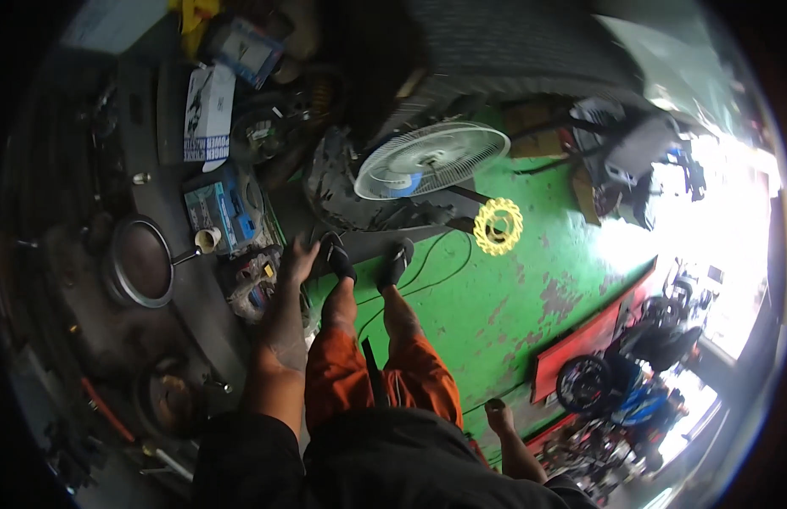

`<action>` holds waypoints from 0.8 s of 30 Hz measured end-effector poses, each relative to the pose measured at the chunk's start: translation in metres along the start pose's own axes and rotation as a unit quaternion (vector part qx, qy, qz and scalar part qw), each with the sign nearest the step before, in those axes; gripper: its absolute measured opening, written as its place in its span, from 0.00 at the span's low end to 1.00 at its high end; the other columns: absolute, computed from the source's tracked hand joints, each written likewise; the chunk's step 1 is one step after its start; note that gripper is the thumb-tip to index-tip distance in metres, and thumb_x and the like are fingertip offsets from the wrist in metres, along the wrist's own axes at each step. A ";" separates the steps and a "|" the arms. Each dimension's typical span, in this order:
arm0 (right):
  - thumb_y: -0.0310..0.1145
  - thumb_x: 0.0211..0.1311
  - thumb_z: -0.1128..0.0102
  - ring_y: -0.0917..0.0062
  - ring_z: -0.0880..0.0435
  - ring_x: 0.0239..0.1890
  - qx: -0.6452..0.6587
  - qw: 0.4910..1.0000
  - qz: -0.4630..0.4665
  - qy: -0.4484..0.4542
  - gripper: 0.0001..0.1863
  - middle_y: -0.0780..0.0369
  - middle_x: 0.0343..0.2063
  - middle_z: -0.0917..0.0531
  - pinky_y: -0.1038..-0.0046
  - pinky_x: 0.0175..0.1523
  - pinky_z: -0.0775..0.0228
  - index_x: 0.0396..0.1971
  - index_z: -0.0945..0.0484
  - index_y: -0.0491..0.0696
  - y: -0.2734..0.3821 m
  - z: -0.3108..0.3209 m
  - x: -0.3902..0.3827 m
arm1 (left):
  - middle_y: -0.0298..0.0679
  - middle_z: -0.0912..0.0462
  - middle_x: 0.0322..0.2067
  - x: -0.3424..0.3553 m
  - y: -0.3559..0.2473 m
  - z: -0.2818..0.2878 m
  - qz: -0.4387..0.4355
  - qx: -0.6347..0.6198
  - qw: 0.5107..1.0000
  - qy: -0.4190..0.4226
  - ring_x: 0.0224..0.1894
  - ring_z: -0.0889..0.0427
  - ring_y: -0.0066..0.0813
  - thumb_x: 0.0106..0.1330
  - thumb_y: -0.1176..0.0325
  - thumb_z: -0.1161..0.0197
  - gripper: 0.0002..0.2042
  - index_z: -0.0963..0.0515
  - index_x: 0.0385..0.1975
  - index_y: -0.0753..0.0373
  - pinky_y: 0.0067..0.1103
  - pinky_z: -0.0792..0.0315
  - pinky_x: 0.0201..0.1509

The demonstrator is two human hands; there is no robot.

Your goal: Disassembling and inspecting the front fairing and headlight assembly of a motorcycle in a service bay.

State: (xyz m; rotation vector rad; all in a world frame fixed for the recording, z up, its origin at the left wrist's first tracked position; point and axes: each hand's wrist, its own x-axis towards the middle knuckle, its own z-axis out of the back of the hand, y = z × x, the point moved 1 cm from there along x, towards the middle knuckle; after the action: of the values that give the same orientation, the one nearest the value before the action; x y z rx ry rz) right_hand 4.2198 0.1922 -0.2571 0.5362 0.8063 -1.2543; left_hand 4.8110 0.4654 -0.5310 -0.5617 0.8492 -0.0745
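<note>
My left hand [302, 259] reaches forward beside the bench edge, its fingers somewhat blurred but apart, with nothing seen in them. Closest to it is a cluster of grimy metal parts [251, 284] along the bench. Low on the right, my right hand [498, 416] hangs at my side above the green floor. Its fingers are curled in, and whatever they may hold is hidden. Ahead of my feet stands a caged fan [431, 161], tilted, with a blue hub. A yellow scalloped ring [514, 231] sits at the end of a dark bar near the fan.
On the left, the dark bench [198, 314] carries a round pan [143, 263], a small cup [207, 240], a teal box [208, 216] and a white-and-blue box [208, 114]. A cable [427, 263] crosses the green floor [495, 314]. Motorcycles [622, 373] and a red platform [580, 343] stand right.
</note>
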 end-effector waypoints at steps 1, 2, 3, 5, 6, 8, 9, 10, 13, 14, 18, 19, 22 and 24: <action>0.43 0.63 0.44 0.59 0.16 0.43 0.019 1.000 -0.006 -0.005 0.17 0.51 0.38 0.15 0.63 0.49 0.25 0.42 0.18 0.45 -0.018 -0.010 -0.025 | 0.59 0.34 0.63 -0.032 0.022 -0.007 0.073 0.124 0.989 0.030 0.65 0.34 0.54 0.61 0.39 0.43 0.40 0.37 0.65 0.65 0.39 0.37 0.67; 0.43 0.63 0.42 0.64 0.15 0.40 0.093 0.994 -0.058 0.007 0.17 0.54 0.37 0.14 0.66 0.47 0.25 0.42 0.18 0.45 -0.036 -0.023 -0.048 | 0.59 0.31 0.61 -0.064 0.040 -0.009 0.076 0.126 0.987 0.069 0.64 0.32 0.54 0.61 0.37 0.43 0.40 0.37 0.65 0.63 0.39 0.35 0.66; 0.43 0.63 0.40 0.70 0.15 0.38 0.167 0.981 -0.095 0.030 0.17 0.56 0.35 0.13 0.68 0.45 0.25 0.42 0.18 0.44 -0.047 -0.037 -0.061 | 0.58 0.27 0.57 -0.086 0.076 -0.005 0.131 0.152 0.972 0.123 0.60 0.27 0.53 0.61 0.39 0.42 0.36 0.31 0.60 0.62 0.39 0.32 0.64; 0.43 0.61 0.37 0.72 0.15 0.39 0.256 0.956 -0.146 0.011 0.19 0.56 0.34 0.13 0.72 0.47 0.26 0.42 0.18 0.42 -0.081 -0.073 -0.099 | 0.51 0.17 0.46 -0.136 0.043 -0.006 0.129 0.097 0.974 0.159 0.52 0.19 0.47 0.60 0.48 0.36 0.25 0.21 0.48 0.62 0.37 0.27 0.56; 0.42 0.61 0.38 0.72 0.15 0.39 0.302 0.943 -0.140 0.020 0.18 0.57 0.34 0.13 0.72 0.47 0.26 0.42 0.18 0.41 -0.082 -0.086 -0.103 | 0.50 0.16 0.44 -0.145 0.074 -0.003 0.054 0.128 0.980 0.141 0.51 0.19 0.47 0.59 0.50 0.34 0.24 0.21 0.48 0.62 0.35 0.26 0.55; 0.39 0.63 0.39 0.74 0.16 0.38 0.372 0.917 -0.144 0.028 0.18 0.59 0.34 0.13 0.72 0.46 0.27 0.42 0.19 0.39 -0.101 -0.121 -0.119 | 0.51 0.17 0.46 -0.154 0.065 -0.005 0.022 0.148 0.975 0.165 0.52 0.19 0.48 0.58 0.49 0.34 0.25 0.21 0.48 0.62 0.36 0.27 0.56; 0.40 0.63 0.38 0.74 0.16 0.37 0.417 0.897 -0.147 0.016 0.19 0.58 0.34 0.13 0.72 0.46 0.27 0.44 0.19 0.39 -0.112 -0.142 -0.124 | 0.52 0.18 0.47 -0.157 0.050 -0.007 0.007 0.148 0.972 0.183 0.53 0.20 0.48 0.58 0.48 0.34 0.26 0.22 0.49 0.63 0.36 0.27 0.56; 0.40 0.63 0.38 0.74 0.16 0.38 0.440 0.883 -0.161 0.023 0.19 0.58 0.35 0.14 0.72 0.46 0.27 0.45 0.20 0.39 -0.118 -0.155 -0.129 | 0.52 0.18 0.47 -0.161 0.039 -0.002 -0.010 0.165 0.969 0.181 0.53 0.20 0.48 0.58 0.48 0.34 0.26 0.22 0.49 0.63 0.36 0.27 0.56; 0.42 0.62 0.37 0.73 0.17 0.39 0.521 0.828 -0.207 -0.021 0.22 0.57 0.36 0.14 0.71 0.47 0.27 0.47 0.20 0.39 -0.156 -0.203 -0.149 | 0.54 0.17 0.43 -0.169 -0.062 -0.026 -0.144 0.236 0.955 0.104 0.48 0.18 0.47 0.62 0.49 0.37 0.27 0.26 0.54 0.64 0.33 0.26 0.53; 0.44 0.60 0.35 0.73 0.17 0.40 0.541 0.821 -0.180 -0.013 0.24 0.57 0.36 0.14 0.70 0.48 0.27 0.47 0.20 0.40 -0.159 -0.210 -0.126 | 0.56 0.18 0.45 -0.146 -0.023 0.011 -0.245 0.293 0.920 0.089 0.49 0.18 0.45 0.63 0.50 0.37 0.30 0.30 0.58 0.65 0.34 0.26 0.53; 0.51 0.54 0.30 0.67 0.18 0.47 0.460 0.866 -0.194 -0.033 0.27 0.54 0.44 0.15 0.67 0.54 0.27 0.46 0.17 0.45 -0.227 -0.291 -0.110 | 0.50 0.17 0.43 -0.157 -0.102 0.000 -0.361 0.192 0.911 -0.045 0.46 0.18 0.41 0.67 0.55 0.39 0.22 0.22 0.48 0.69 0.32 0.24 0.48; 0.52 0.53 0.30 0.66 0.18 0.49 0.487 0.840 -0.237 -0.034 0.29 0.54 0.45 0.16 0.67 0.55 0.28 0.47 0.18 0.45 -0.258 -0.316 -0.107 | 0.56 0.22 0.50 -0.160 -0.129 -0.035 -0.261 0.103 0.952 0.120 0.49 0.20 0.45 0.67 0.59 0.39 0.22 0.26 0.51 0.73 0.35 0.26 0.52; 0.54 0.51 0.30 0.65 0.18 0.51 0.538 0.787 -0.298 -0.054 0.32 0.53 0.48 0.17 0.67 0.57 0.28 0.49 0.19 0.45 -0.290 -0.362 -0.119 | 0.54 0.26 0.58 -0.230 -0.177 -0.105 -0.211 0.449 0.865 0.072 0.61 0.30 0.55 0.66 0.39 0.47 0.34 0.25 0.57 0.65 0.41 0.37 0.65; 0.57 0.49 0.30 0.62 0.18 0.51 0.545 0.776 -0.310 -0.069 0.36 0.52 0.49 0.18 0.65 0.58 0.27 0.52 0.21 0.46 -0.311 -0.369 -0.117 | 0.57 0.27 0.58 -0.257 -0.212 -0.170 -0.313 0.442 0.816 0.200 0.61 0.31 0.57 0.66 0.39 0.48 0.33 0.25 0.56 0.65 0.40 0.37 0.64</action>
State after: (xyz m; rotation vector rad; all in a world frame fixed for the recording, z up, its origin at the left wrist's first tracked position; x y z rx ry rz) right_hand 3.8198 0.4628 -0.3730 1.1315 0.0010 -2.3497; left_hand 4.5490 0.2823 -0.3374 0.1008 0.8920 -1.1761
